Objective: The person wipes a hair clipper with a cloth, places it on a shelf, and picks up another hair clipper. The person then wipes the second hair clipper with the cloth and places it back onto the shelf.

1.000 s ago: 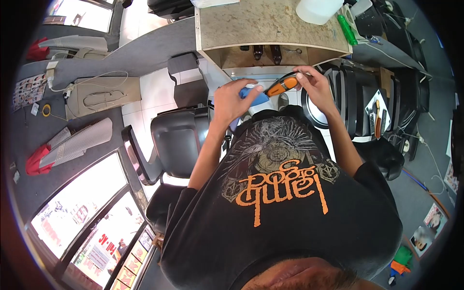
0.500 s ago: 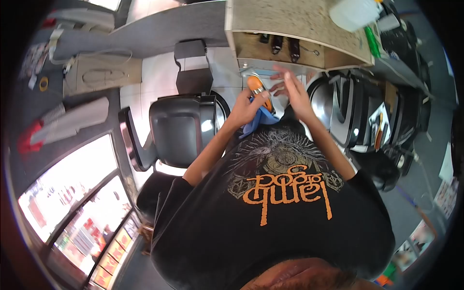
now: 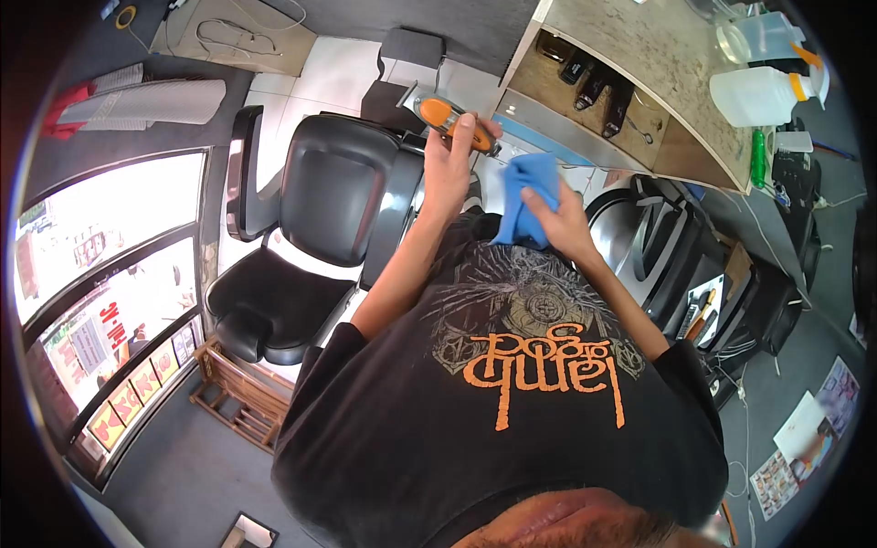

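Lying across L grip (image 3: pixel 447 172): clipper (image 3: pixel 438 113)

The clipper (image 3: pixel 440 114) is left of the cloth (image 3: pixel 529 183) — a chair (image 3: pixel 336 173) further left.

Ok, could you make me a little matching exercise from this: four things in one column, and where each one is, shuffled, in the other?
Things:
1. Orange hair clipper
2. Blue cloth
3. Spray bottle
4. Dark clippers

Places:
A. In the person's right hand
B. Inside the open compartment
C. In the person's left hand
D. On top of the wooden cabinet

Right pairs: 1-C, 2-A, 3-D, 4-B
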Tool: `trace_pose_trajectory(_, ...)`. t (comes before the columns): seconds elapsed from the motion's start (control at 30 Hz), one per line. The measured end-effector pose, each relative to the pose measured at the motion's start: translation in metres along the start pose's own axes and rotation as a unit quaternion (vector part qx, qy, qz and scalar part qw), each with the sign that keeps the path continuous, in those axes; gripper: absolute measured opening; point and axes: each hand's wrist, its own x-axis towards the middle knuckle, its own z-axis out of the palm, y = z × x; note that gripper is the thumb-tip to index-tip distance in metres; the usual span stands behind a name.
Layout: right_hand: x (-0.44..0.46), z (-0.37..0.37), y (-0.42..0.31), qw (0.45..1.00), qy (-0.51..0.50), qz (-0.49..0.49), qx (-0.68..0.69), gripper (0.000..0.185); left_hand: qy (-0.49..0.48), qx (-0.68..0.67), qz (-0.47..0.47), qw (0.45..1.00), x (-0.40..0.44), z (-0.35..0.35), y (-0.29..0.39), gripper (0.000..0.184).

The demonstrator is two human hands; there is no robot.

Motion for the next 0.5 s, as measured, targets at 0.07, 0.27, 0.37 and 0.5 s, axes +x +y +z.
trace_pose_trajectory(0.07, -0.001, -0.007, 0.009, 0.990, 0.126, 0.041, 0.057, 0.040, 0.022, 0.027, -0.035, 0.999, -0.007, -0.009, -0.003, 0.048)
trace_pose_trajectory(0.27, 0.019, 0.004, -0.005, 0.966, 0.243, -0.090, 0.021, 0.039, -0.012, -0.094, -0.190, 0.977, -0.047, -0.004, -0.013, 0.067)
trace_pose_trajectory(0.37, 0.020, 0.028, -0.026, 0.934, 0.118, -0.247, -0.231, 0.040, 0.064, -0.072, -0.220, 0.971, -0.061, 0.021, -0.025, 0.079)
trace_pose_trajectory(0.5, 0.025, 0.037, -0.035, 0.917, 0.056, -0.297, -0.259, 0.041, -0.067, -0.011, -0.231, 0.971, -0.058, -0.016, -0.026, 0.079)
